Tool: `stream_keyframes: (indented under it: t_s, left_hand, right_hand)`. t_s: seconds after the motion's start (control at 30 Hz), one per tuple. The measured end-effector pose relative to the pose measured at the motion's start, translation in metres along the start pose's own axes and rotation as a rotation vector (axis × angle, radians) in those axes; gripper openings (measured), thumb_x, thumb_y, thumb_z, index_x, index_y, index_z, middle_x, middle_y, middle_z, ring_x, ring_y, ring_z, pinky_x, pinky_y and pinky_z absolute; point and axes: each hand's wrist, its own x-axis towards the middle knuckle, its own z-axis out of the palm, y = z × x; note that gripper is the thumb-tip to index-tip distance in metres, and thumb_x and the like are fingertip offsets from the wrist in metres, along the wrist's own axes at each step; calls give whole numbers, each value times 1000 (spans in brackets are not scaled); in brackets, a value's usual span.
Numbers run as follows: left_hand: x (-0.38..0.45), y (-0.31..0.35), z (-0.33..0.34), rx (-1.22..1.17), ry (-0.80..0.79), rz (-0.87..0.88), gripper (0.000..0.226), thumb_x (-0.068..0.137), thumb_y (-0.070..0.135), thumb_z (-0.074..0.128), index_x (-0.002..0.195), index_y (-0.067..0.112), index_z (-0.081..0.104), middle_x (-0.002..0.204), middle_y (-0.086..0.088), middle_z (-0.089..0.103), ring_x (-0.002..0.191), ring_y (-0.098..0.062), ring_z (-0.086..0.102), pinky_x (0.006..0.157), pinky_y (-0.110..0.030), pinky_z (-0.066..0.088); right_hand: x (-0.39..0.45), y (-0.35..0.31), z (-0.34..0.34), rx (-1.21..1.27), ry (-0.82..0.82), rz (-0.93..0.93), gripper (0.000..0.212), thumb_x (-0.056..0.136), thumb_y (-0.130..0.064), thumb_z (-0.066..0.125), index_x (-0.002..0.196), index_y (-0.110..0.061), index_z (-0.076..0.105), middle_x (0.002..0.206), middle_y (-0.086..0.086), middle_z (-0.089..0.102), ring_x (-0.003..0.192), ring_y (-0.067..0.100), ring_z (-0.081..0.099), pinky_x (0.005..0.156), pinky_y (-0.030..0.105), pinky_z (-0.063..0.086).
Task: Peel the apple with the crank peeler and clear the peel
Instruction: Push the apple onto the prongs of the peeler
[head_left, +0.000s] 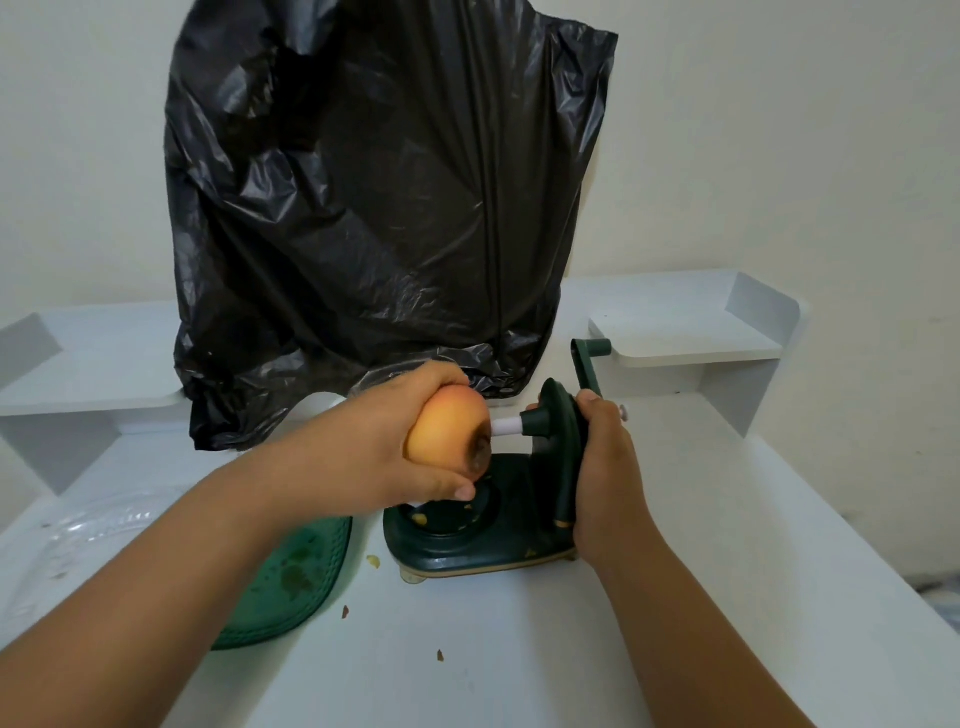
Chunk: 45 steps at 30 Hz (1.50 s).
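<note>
1. Fingers of left hand wrap the apple, skin on, just left of the white spindle.
2. Right hand clasps the peeler upright, steadying it.
3. Spindle axis runs left-right, pointing at the apple's dark end; push rightward along it to seat. Crank untouched.
</note>
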Motion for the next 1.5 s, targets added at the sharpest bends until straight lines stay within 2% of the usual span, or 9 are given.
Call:
stream_keyframes:
  t_s: [0.1,0.27,0.4,0.5,0.63,0.83,0.97,1.3,1.5]
  left_hand:
    - [-9,1,8,159,108,82,83,55,65,75,123,57,29,113,43,38,98,18,45,69,-8,39]
    - [-10,2,1,-310,78,-26,69,56,38,88,112,53,52,110,21,53,88,-6,64,54,-23,58]
    - [-17,7,6,-45,166,-37,77,57,50,82,123,56,41,122,25,47,97,4,54,62,-9,49]
    - [-33,12,14,64,366,-11,84,63,54,73,136,44,34,134,23,37,119,1,38,92,-14,33]
    - [-66,29,46,49,696,223,45,78,26,64,120,30,49,119,18,48,113,-5,47,94,-11,32]
    - [-75,28,110,79,416,173,41,87,28,60,127,25,52,132,11,50,124,-1,42,103,-12,31]
    - [-66,24,123,87,377,108,44,89,35,56,131,28,47,132,12,50,121,2,41,101,-5,23]
    - [-60,17,136,306,374,145,38,91,36,50,128,26,55,126,9,55,124,-12,42,102,-26,37]
    - [-61,17,133,389,414,68,36,84,29,63,120,24,64,119,7,61,113,-19,50,88,-33,47]
  right_hand:
    - [-2,-1,2,-9,19,22,53,63,-67,48,80,-24,73,103,24,63,97,36,62,90,54,53]
    - [-7,-2,2,-3,-11,46,48,67,-67,49,85,-29,74,101,12,68,98,28,64,90,51,54]
    - [-12,-4,-5,52,6,-72,42,70,-62,62,97,-30,69,100,10,69,93,25,66,83,55,57]
    - [-17,-5,-11,87,22,-145,65,63,-60,73,117,-26,60,110,7,67,100,23,68,86,51,57]
    - [-12,-19,-22,96,55,-284,65,69,-47,72,128,-30,50,128,6,60,113,20,63,101,43,49]
    - [10,-47,-35,-25,-123,-339,37,97,-26,46,129,-39,58,123,-20,63,104,3,66,75,24,51]
    - [22,-58,-34,106,-266,-154,30,101,-20,47,118,-33,68,121,-8,69,106,20,69,72,36,57]
    - [32,-39,-21,389,-155,15,23,95,-10,54,106,-15,74,103,9,75,92,28,73,66,35,60]
    - [30,-24,-21,29,-238,110,19,82,-16,63,95,-17,77,89,6,76,87,25,71,66,37,59]
